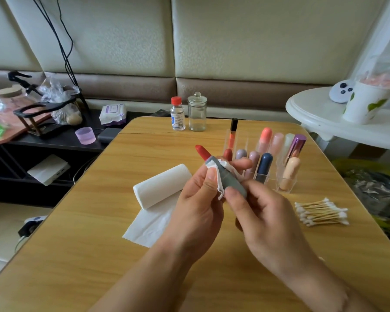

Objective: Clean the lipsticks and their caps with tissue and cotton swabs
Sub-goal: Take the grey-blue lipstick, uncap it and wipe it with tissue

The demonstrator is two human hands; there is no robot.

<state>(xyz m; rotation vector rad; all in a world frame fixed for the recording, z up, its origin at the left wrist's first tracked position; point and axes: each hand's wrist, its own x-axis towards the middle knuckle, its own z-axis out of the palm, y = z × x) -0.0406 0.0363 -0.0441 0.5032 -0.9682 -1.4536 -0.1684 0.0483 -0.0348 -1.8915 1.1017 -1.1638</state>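
In the head view, an uncapped lipstick (225,174) is being held over the middle of the wooden table (99,255), red tip pointing up and away. A scrap of tissue (218,176) is being pinched against the grey barrel by the left hand (200,199), while the lower end of the barrel is being gripped by the right hand (263,212).

To wipe well, the barrel is probably best turned by the right hand inside the tissue, with the paper kept below the red tip so that colour is not being smeared down.

Other lipsticks are being stored upright in a clear organiser (268,163) just behind the hands. A small bottle (177,114) of clear liquid and an apparently empty glass jar (197,113) are standing at the far edge. A tissue roll (162,185) and cotton swabs (322,212) are lying nearby.
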